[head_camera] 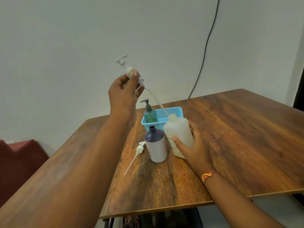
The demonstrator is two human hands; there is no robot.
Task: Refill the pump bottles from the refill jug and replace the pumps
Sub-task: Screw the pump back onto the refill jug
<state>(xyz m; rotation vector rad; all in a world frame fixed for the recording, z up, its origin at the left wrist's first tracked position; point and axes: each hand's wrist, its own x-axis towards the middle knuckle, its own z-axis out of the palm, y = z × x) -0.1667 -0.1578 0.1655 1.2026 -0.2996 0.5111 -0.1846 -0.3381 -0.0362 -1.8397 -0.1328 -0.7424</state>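
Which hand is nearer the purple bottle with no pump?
Right. The right hand grips the translucent bottle beside the purple bottle; the left hand holds a pump above.

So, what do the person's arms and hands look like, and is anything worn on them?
Both forearms are bare, with no sleeves and no gloves. The right wrist carries a thin thread bracelet in orange, red and yellow, knotted with a small tuft. The left hand and right hand show no rings or watch, and the nails look short and unpainted.
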